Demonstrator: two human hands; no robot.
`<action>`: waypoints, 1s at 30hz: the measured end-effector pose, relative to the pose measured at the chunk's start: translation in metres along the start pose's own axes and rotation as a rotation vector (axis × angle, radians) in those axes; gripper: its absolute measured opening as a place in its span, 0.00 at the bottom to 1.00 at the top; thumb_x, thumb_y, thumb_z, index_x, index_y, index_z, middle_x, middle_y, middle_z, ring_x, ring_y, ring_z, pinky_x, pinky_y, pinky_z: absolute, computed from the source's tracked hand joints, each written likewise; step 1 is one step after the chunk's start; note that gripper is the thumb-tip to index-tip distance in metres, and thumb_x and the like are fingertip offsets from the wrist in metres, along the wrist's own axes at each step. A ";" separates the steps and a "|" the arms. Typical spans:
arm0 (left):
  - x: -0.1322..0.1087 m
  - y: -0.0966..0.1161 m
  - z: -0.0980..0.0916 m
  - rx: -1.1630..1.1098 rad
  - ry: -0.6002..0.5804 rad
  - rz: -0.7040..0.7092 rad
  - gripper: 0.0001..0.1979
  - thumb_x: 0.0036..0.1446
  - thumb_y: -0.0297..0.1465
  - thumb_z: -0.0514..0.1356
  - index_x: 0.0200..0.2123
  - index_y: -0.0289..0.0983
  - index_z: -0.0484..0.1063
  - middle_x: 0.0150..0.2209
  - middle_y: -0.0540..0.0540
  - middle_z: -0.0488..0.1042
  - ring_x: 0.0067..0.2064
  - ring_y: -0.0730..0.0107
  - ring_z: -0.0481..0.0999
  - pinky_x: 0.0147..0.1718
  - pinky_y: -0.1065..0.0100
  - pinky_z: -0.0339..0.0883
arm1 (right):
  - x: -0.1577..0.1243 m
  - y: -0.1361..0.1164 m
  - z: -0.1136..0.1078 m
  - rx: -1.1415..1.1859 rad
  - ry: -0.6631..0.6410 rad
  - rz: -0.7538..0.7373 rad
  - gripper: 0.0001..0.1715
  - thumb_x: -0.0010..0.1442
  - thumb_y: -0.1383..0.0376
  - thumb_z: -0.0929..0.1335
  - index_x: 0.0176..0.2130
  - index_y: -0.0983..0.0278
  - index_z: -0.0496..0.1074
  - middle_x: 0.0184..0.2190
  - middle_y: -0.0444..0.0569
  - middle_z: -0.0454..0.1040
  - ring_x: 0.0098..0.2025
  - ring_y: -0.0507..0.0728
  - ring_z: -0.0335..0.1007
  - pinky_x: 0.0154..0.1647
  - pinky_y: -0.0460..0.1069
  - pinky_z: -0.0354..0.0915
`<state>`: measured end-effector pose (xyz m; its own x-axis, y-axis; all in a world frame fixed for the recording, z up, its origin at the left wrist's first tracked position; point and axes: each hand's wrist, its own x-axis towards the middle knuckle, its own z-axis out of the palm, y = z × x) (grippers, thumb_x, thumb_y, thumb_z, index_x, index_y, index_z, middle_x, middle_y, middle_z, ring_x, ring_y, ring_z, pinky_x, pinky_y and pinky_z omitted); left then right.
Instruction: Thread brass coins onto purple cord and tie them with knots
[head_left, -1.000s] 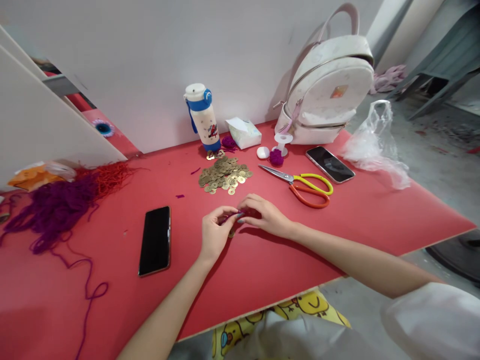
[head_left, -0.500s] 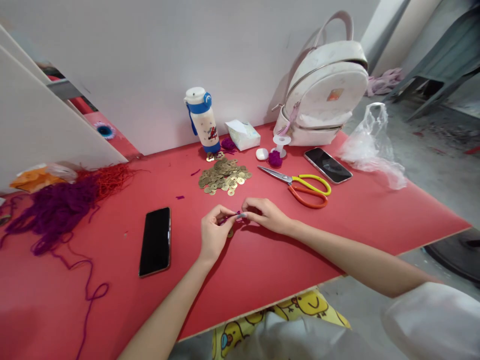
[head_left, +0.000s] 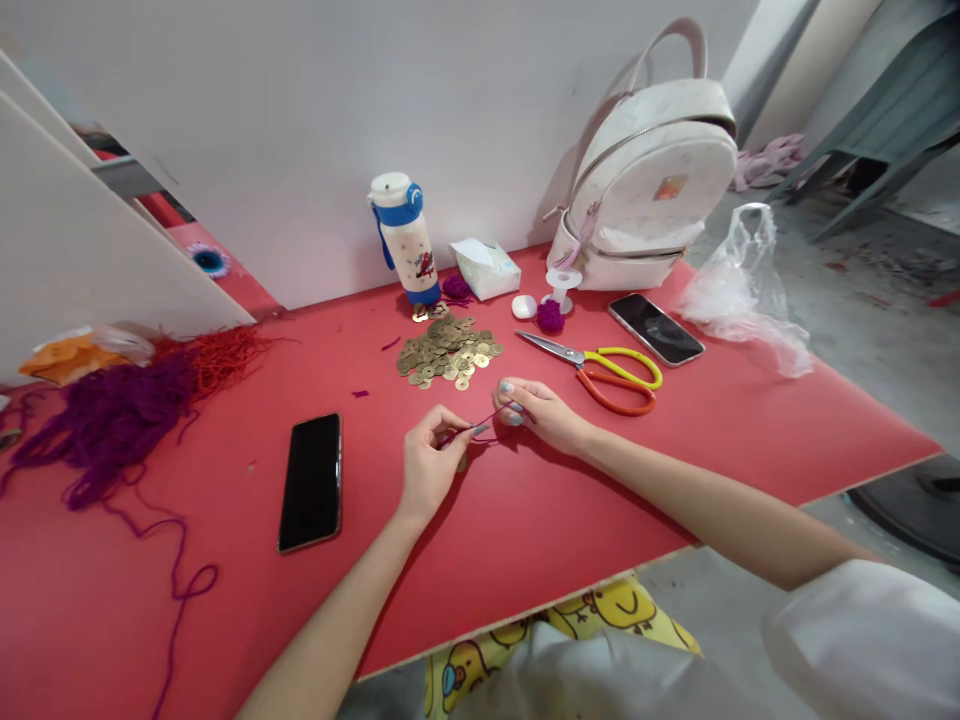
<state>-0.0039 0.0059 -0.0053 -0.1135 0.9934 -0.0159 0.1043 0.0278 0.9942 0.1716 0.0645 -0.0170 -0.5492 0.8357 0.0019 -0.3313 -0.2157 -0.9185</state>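
Observation:
My left hand [head_left: 436,455] pinches a purple cord [head_left: 491,415] between thumb and fingertips, just above the red tabletop [head_left: 540,530]. A brass coin, partly hidden, hangs under these fingers. To the right, my right hand [head_left: 541,412] is closed on the cord's other part, and a short span stretches between both hands with a loose end below it. Beyond them lies a heap of brass coins with holes [head_left: 446,350]. Scissors [head_left: 592,370] with one yellow and one orange handle lie to the right of the heap.
A black phone [head_left: 311,482] lies left of my hands, another phone [head_left: 655,330] at the right. Purple yarn [head_left: 124,420] and red yarn [head_left: 225,358] are piled far left. Along the wall stand a bottle [head_left: 405,240], a tissue pack [head_left: 491,272], a spool [head_left: 562,290] and a white backpack [head_left: 645,190].
My right hand has moved away from the left, to the right and slightly up, drawing the purple cord out between them. The left hand has stayed nearly in place.

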 end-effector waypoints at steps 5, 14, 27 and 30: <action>0.002 0.001 0.000 0.041 -0.014 -0.013 0.05 0.49 0.31 0.67 0.30 0.36 0.75 0.27 0.49 0.77 0.26 0.73 0.74 0.21 0.76 0.64 | 0.001 0.001 0.000 -0.084 0.050 -0.009 0.25 0.64 0.47 0.64 0.27 0.63 0.62 0.21 0.40 0.60 0.21 0.49 0.52 0.21 0.45 0.54; 0.004 0.000 -0.003 -0.001 0.059 -0.109 0.08 0.48 0.34 0.67 0.29 0.35 0.80 0.19 0.49 0.75 0.16 0.77 0.65 0.16 0.74 0.59 | -0.004 -0.011 -0.002 -0.525 0.256 -0.414 0.28 0.66 0.46 0.61 0.28 0.62 0.71 0.27 0.46 0.65 0.30 0.54 0.61 0.35 0.50 0.62; 0.004 -0.001 -0.003 0.114 0.071 0.054 0.03 0.50 0.31 0.66 0.27 0.38 0.78 0.27 0.49 0.76 0.28 0.70 0.75 0.27 0.72 0.68 | -0.005 0.011 0.005 -1.053 -0.138 -0.309 0.12 0.61 0.56 0.71 0.38 0.62 0.78 0.29 0.45 0.64 0.35 0.55 0.61 0.37 0.48 0.60; 0.003 -0.003 -0.004 0.224 0.035 0.151 0.03 0.53 0.30 0.64 0.28 0.39 0.78 0.28 0.49 0.76 0.30 0.69 0.75 0.30 0.71 0.67 | -0.006 0.009 0.006 -0.900 -0.116 -0.316 0.11 0.61 0.58 0.71 0.33 0.63 0.78 0.28 0.45 0.64 0.35 0.54 0.62 0.38 0.49 0.61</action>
<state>-0.0088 0.0082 -0.0074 -0.1133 0.9839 0.1380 0.3383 -0.0924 0.9365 0.1672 0.0544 -0.0230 -0.6242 0.7231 0.2959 0.2100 0.5201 -0.8279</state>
